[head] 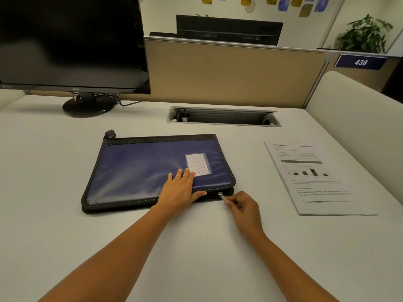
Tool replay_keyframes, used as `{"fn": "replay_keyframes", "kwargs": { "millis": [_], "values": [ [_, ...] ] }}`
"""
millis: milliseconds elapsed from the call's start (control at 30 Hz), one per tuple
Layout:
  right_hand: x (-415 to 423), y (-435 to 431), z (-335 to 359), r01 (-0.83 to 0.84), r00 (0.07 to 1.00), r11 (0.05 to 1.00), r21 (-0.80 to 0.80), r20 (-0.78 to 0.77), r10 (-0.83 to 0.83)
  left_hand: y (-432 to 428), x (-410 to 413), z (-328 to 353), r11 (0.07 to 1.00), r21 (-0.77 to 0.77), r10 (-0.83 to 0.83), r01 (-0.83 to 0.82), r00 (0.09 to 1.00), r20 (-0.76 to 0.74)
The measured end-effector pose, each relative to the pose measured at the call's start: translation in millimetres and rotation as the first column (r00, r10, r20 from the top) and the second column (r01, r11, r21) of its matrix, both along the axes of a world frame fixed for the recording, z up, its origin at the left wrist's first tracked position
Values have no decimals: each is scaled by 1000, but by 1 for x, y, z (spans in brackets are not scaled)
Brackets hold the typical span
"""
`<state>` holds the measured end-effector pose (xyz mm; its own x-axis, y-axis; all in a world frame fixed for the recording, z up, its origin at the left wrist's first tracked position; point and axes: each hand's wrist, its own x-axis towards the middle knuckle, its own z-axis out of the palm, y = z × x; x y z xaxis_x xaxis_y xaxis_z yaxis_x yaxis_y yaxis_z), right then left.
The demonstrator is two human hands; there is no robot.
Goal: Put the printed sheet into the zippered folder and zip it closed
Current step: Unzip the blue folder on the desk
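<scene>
My left hand [178, 189] lies flat on the blue zippered folder [141, 168], fingers straight and spread, fingertips at the lower edge of its lined label card [198, 164], thumb along the front edge. My right hand [244, 207] is curled, thumb and forefinger pinching the small metal zipper pull [221, 195] at the folder's front edge, just short of the right corner. The printed sheet [316, 177] lies face up on the desk [196, 247], well apart to the right, not yet inside.

The folder looks closed, so I judge I'm about to run the zip open. There are 3 things to watch. The pull is tiny and only pinched at its tip, so a hard tug could pop it out of my fingers. If my left palm presses too lightly, the whole folder will skate across this smooth desk instead of the slider moving. And the rounded corner is right there: dragging at the wrong angle could jam the slider on the bend.
</scene>
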<state>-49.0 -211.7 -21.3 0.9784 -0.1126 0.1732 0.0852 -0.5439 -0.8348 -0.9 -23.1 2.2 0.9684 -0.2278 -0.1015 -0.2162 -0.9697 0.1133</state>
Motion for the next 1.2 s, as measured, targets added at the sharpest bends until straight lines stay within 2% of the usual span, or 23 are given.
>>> {"fn": "replay_keyframes", "kwargs": {
  "millis": [233,433,600,867,1200],
  "values": [
    [-7,40,-1,-102,993,990,-93,45,106,2,0,-3,999,-37,-3,4,1000,27],
    [-6,41,0,-85,996,993,-83,22,87,5,-1,-6,990,-143,4,5,998,65],
    [-2,38,1,-63,998,997,-34,18,64,28,-5,-3,973,-177,-148,149,989,18],
    [12,24,3,-41,999,999,37,-9,41,83,-21,6,988,-50,-146,147,989,10],
    [30,-14,14,150,988,988,37,-29,-149,81,-35,9,985,105,-135,136,991,-17]
  ]
}}
